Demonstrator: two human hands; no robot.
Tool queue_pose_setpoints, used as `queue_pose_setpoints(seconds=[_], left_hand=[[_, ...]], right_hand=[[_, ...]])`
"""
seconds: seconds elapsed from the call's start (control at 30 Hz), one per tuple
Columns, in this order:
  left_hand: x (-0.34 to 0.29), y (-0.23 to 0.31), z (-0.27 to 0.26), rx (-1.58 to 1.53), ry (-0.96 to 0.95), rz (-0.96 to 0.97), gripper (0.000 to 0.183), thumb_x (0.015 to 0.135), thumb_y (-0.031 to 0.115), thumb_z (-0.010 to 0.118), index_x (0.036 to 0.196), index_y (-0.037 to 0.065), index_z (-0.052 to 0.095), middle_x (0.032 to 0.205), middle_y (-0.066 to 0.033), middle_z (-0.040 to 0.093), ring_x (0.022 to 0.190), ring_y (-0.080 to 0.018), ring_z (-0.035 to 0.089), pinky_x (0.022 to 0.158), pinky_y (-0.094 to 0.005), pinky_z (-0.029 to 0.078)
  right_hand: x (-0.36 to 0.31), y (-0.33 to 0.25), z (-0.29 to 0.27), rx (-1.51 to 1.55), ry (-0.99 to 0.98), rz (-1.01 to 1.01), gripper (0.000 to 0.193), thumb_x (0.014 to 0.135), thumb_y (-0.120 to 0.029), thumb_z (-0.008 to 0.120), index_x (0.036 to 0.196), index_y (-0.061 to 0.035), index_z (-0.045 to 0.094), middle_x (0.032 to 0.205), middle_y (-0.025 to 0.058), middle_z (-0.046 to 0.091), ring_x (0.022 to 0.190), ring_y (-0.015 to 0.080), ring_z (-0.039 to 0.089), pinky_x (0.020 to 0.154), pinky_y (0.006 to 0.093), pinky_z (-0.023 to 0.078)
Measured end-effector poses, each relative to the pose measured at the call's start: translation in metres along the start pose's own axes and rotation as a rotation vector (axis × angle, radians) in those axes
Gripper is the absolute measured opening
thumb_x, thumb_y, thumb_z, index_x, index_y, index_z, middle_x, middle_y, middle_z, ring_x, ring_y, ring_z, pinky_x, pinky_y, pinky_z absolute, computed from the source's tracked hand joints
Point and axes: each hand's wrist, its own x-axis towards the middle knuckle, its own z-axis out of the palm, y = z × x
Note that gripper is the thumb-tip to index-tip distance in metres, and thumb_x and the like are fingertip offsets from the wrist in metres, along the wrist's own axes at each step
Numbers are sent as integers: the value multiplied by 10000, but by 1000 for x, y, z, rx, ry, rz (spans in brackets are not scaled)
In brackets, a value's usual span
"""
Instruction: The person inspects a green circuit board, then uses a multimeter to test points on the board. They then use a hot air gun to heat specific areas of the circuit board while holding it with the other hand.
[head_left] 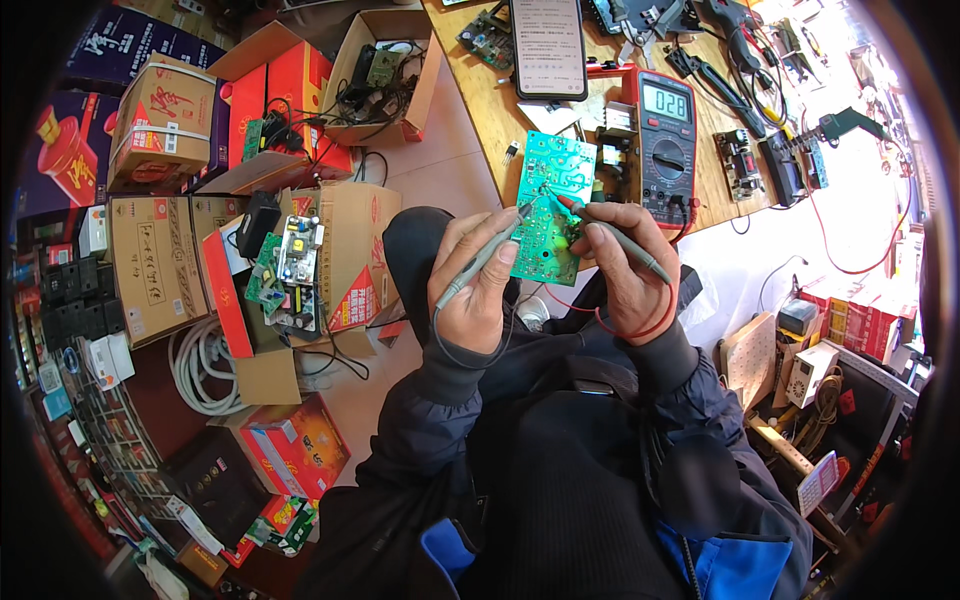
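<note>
Wooden bench (490,130) spans twelve to two o'clock. Left grip (487,295) pinches a black-leaded probe (470,268); right grip (625,290) a red-leaded probe (642,255). Both tips meet the outline of the green circuit board (548,232) between them; contact is unclear. At ten o'clock, an open cardboard box (362,133) holds tangled cables (375,102). Forearms rise from six, fingers angled inward.

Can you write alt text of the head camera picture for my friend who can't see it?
A person's left hand and right hand each hold a thin test probe over a green circuit board. A multimeter and a phone are on the wooden table beyond; open boxes with electronic parts sit to the left.
</note>
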Motion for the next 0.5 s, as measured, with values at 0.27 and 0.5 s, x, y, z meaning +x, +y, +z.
queue_pose_setpoints(seconds=[0.27, 0.5], left_hand=[[1, 1, 0, 13, -6, -4, 280, 1038, 79, 627, 1277, -62, 665, 1200, -147, 638, 1055, -203, 633, 936, -296, 500], [0, 1, 1, -5, 12, -3, 277, 1040, 92, 628, 1266, -63, 670, 1202, -149, 642, 1063, -208, 633, 938, -300, 502]], right_hand=[[0, -2, 0, -13, -9, -2, 202, 1022, -74, 644, 1197, 27, 655, 990, 77, 710, 867, 114, 681, 738, 246, 535], [0, -4, 0, -17, -8, -8, 188, 1025, -64, 638, 1189, 28, 655, 1024, 87, 701, 876, 128, 684, 759, 263, 547]])
